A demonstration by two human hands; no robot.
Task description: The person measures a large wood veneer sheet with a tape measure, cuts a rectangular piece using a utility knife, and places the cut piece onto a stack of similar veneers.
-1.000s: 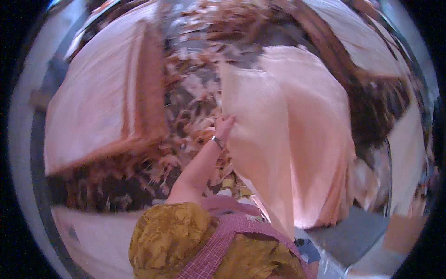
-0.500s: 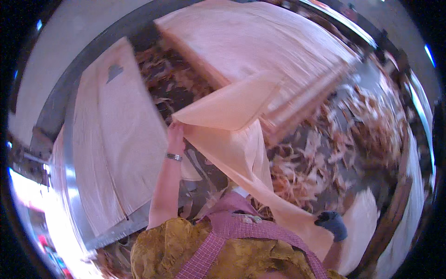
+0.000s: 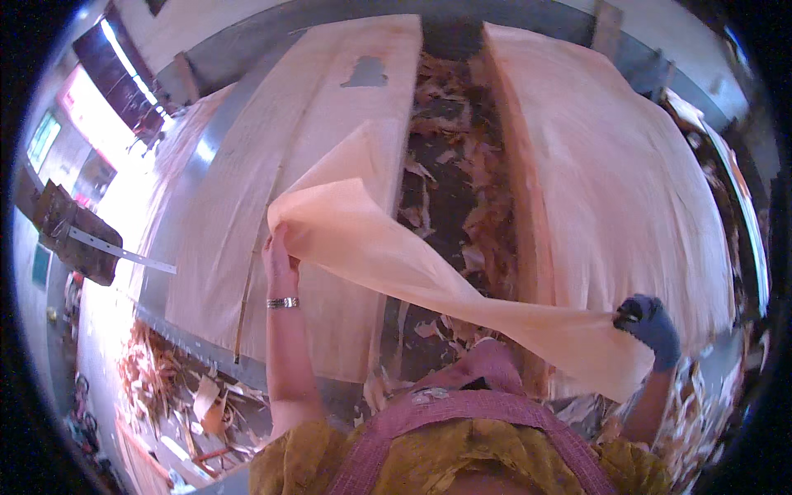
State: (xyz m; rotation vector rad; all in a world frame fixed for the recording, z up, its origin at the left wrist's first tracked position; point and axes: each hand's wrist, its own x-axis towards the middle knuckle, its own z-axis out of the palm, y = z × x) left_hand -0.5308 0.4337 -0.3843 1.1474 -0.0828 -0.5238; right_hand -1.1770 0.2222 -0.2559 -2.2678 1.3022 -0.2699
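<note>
A thin, pale wood veneer sheet (image 3: 429, 276) stretches between my two hands, twisted and sagging across the middle. My bare left hand (image 3: 282, 247), with a metal watch band at the wrist, grips its left end, where a corner flares up and folds over. At the far right, my right hand (image 3: 652, 330) in a dark grey glove pinches the sheet's other end. Below the left hand lies a wide veneer sheet (image 3: 330, 157) on a metal table, with a ragged hole in it and a thin brown stick-like line along it. Fingers are partly hidden behind the veneer.
To the right stands a thick stack of veneer (image 3: 602, 181). Torn veneer scraps (image 3: 441, 148) litter the floor between stack and table. More scraps (image 3: 157, 363) lie at the lower left, near a perforated metal strip (image 3: 124, 250) jutting inward.
My view has turned left, and the veneer has been lifted clear of the right stack and swung over toward the left table. Both hands have kept hold; the right hand has risen.
</note>
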